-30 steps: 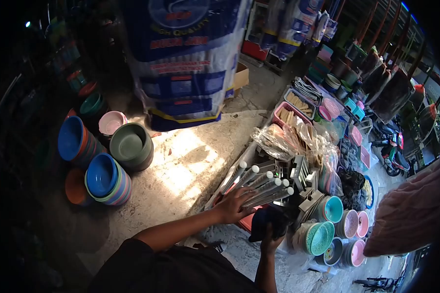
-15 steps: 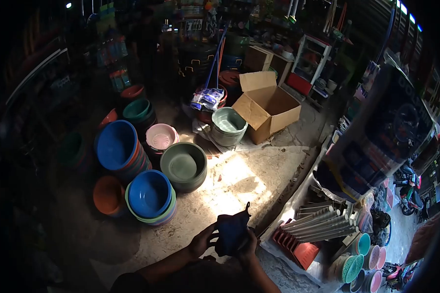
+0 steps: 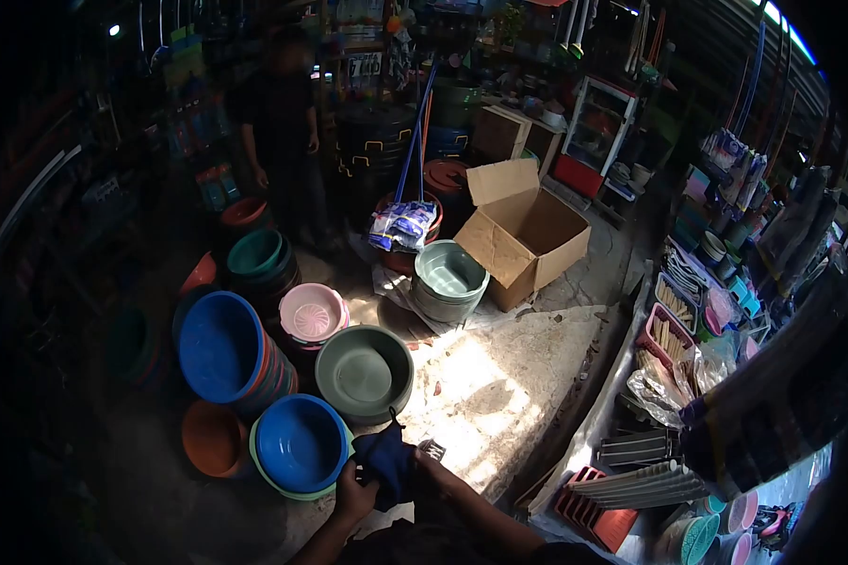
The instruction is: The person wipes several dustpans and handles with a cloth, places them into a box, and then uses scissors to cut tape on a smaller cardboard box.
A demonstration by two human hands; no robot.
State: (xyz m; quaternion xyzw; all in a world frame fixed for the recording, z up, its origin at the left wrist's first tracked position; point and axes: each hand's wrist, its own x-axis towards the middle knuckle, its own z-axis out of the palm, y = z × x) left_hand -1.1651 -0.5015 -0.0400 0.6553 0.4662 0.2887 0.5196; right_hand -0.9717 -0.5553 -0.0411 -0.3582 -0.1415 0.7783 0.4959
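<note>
A small dark blue cloth pouch (image 3: pixel 386 468) with a thin loop at its top hangs between my two hands. My left hand (image 3: pixel 356 492) is closed on its lower left side, thumb against the cloth. On the other side, my right hand (image 3: pixel 430 473) grips the pouch's right edge. A small black-and-white patch (image 3: pixel 432 450) shows just above the right-hand fingers. Beyond the pouch, overlapping it in this view, are a blue basin (image 3: pixel 301 443) set in a pale green one and a grey-green basin (image 3: pixel 365 372).
An open cardboard box (image 3: pixel 528 235) stands beyond a stack of grey basins (image 3: pixel 448 282). A person (image 3: pixel 287 132) stands at the back left. On the right are red dustpans (image 3: pixel 598 513), baskets and a hanging dark plastic-wrapped bundle (image 3: pixel 782 405). More basins (image 3: pixel 221 348) are stacked at left.
The pouch and both hands have shifted left in view, and the camera has turned. The pouch is now tilted, and a black-and-white patch shows by my right hand. A person is now visible behind.
</note>
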